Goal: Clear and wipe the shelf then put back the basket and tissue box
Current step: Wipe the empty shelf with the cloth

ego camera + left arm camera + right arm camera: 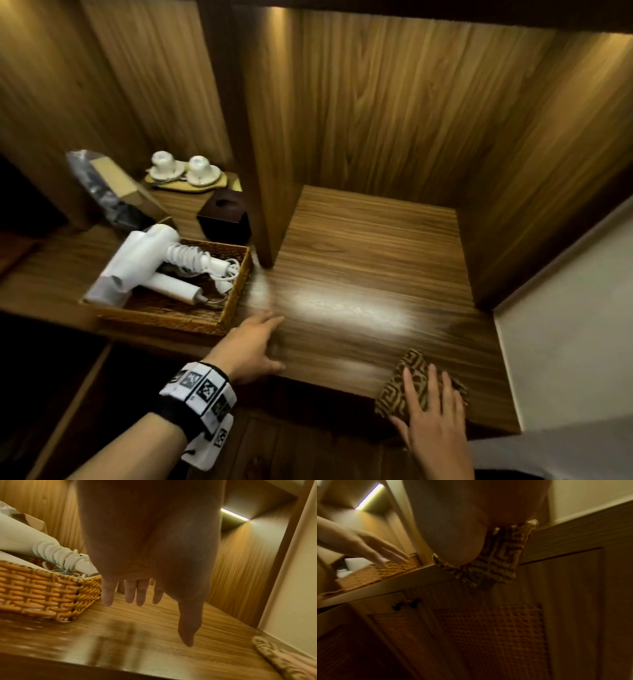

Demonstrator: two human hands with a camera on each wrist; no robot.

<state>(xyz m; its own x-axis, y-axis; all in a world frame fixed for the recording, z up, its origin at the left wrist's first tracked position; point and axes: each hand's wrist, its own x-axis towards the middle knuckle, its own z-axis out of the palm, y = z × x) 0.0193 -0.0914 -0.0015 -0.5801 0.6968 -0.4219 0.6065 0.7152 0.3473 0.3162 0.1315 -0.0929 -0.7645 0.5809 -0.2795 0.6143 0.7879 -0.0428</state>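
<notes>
My fingers point(428, 383) lie flat, pressing the cloth point(411, 373) on the shelf point(359, 246); left hand point(250, 346) spread beside the basket point(191, 315).

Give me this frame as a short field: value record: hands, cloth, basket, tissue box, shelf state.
left hand: open, fingers straight, on the shelf near the basket's right side; contact with basket unclear
right hand: open, flat on the cloth
cloth: patterned, brown, at the shelf's front edge, partly overhanging
basket: wicker, left section, holds a white hair dryer
tissue box: dark, behind the basket, left of the divider
shelf: right section bare
cups: two, upside down on saucers, rear left
</notes>
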